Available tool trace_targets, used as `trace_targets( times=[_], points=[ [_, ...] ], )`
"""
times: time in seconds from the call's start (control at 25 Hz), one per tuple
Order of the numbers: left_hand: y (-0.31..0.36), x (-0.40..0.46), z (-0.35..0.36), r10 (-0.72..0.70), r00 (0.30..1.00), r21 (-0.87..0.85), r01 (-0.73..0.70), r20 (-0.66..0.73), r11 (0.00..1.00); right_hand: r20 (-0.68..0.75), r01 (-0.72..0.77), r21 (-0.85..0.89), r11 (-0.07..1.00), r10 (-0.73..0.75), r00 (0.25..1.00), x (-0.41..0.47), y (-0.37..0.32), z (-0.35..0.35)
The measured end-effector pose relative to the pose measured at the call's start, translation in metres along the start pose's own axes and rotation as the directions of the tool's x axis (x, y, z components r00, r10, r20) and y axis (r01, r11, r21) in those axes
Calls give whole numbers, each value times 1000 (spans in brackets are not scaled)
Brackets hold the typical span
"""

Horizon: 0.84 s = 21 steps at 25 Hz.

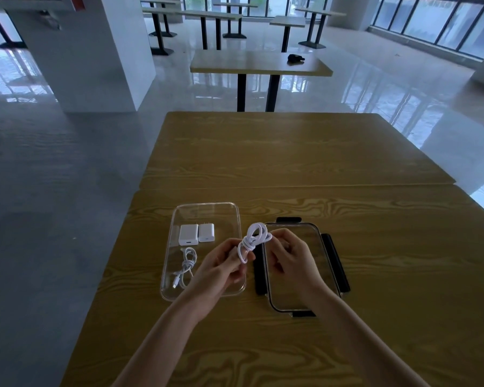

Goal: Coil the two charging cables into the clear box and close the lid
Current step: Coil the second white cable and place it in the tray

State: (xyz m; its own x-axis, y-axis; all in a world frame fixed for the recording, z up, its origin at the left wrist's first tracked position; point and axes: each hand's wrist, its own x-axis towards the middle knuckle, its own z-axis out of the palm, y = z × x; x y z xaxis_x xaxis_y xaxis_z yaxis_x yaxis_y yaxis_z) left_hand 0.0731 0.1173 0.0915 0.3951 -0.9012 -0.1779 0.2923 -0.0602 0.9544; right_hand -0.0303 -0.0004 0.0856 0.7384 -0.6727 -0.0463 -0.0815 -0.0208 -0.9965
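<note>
A clear box point(204, 208) lies open on the wooden table. Inside it a coiled white cable point(186, 268) lies near the front left. Two white charger plugs point(196, 233) stand side by side further back in the box. My left hand point(221, 263) and my right hand point(287, 254) hold a second white cable point(253, 238) in loops above the gap between the box and its lid. The left fingers pinch the lower loop; the right fingers grip the upper part. The clear lid point(310, 227) with black latches lies flat to the right of the box, partly under my right hand.
The wooden table point(291, 152) extends far ahead, with its left edge close beside the box. Another table point(260, 62) further back carries a small black object point(296, 58). More tables and a white pillar stand beyond, over a shiny floor.
</note>
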Motion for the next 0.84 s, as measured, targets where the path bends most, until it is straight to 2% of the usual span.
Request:
trace_targets(
  times=[0.12,0.24,0.32,0.44,0.52,0.64,0.72,0.84],
  points=[
    [2,0,-1,-31,999,-121,34,24,992,-87,88,189,978,-73,994,-10,7,10],
    [3,-1,-3,-51,998,-201,56,31,978,-71,159,298,941,-145,987,-15,7,14],
    [5,0,-6,-52,998,-266,57,26,962,15,202,262,944,-213,977,-17,3,13],
    [11,1,-11,-46,998,-336,56,38,940,153,257,111,960,-272,950,-21,-2,12],
    [14,1,-11,-38,998,-359,56,56,932,179,264,35,964,-266,947,-22,-2,12],
    [14,-2,-10,-51,995,-369,78,84,926,196,189,44,981,-194,961,-20,-8,9],
    [14,-4,-10,-50,995,-315,74,83,946,249,149,50,988,-157,956,-17,-11,7],
    [14,-6,-11,-46,997,-140,55,65,989,303,114,-23,993,-102,947,-15,-13,8]
  ],
)
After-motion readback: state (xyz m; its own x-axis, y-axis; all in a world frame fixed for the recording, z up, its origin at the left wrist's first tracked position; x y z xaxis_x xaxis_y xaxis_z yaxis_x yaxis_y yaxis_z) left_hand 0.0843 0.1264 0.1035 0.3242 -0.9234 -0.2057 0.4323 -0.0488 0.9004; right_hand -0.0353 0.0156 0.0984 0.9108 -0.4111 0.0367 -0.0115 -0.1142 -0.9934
